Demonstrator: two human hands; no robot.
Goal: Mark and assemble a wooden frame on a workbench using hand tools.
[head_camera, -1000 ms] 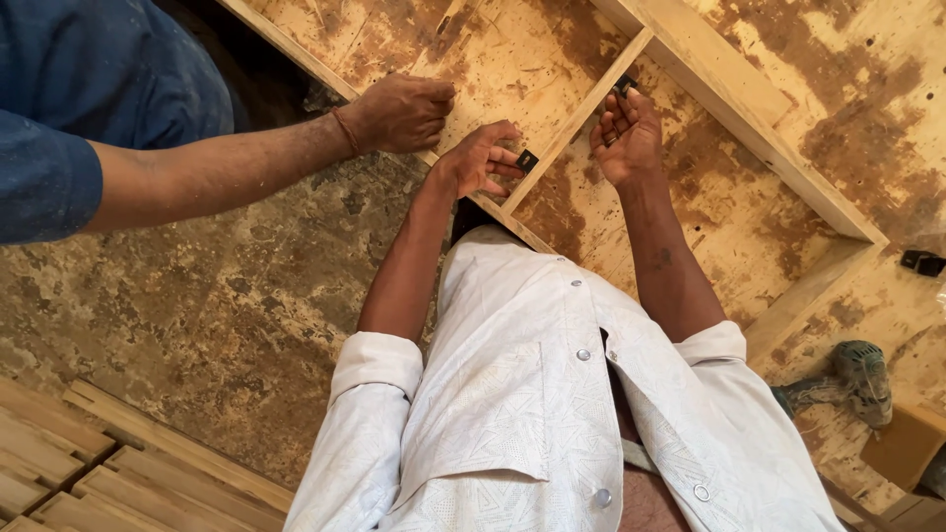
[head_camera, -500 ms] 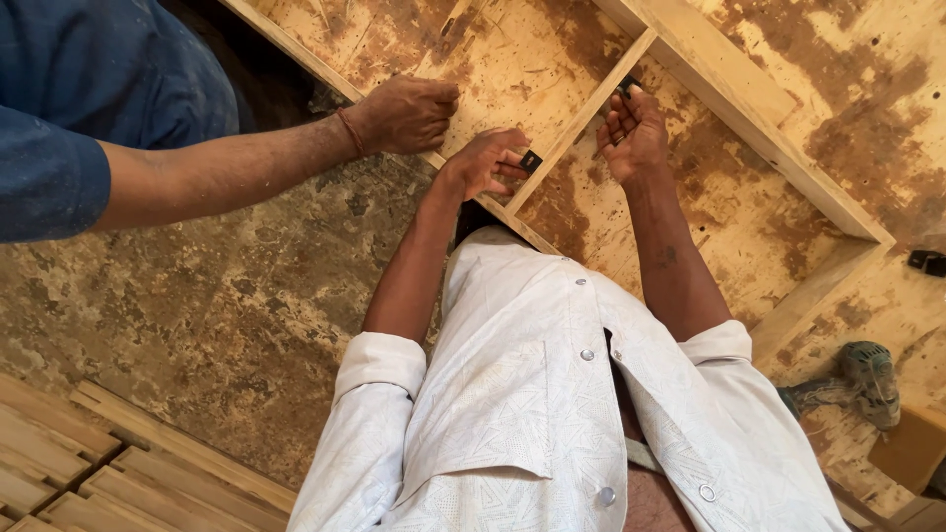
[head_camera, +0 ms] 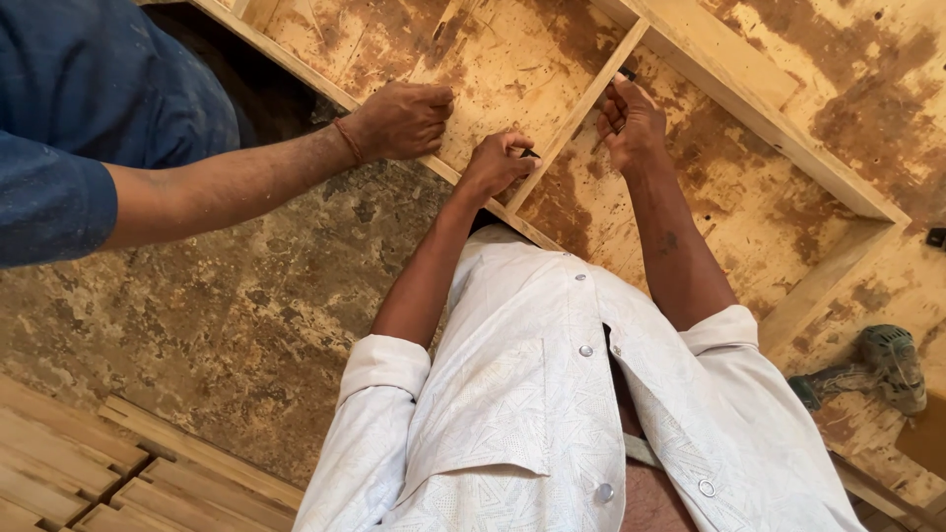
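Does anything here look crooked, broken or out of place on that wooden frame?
Nothing looks broken or askew. The cross slat sits straight between the frame rails, with the left hand and right hand at either side of it. A co-worker's hand rests on the near rail. The board underneath is heavily stained and patchy, which seems to be wear.

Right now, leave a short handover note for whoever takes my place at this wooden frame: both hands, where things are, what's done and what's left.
Left hand: closed on a small dark object pressed where the thin cross slat meets the frame's near rail.
Right hand: fingers curled on the slat's other side, further up; whether it grips anything cannot be told.
Co-worker's hand, blue sleeve: resting on the near rail, steadying it.
Power drill: lying on the floor to the right, untouched.
Done: slat stands between the rails.
Left: no fixing is visible at the joint, so it looks still to be secured.
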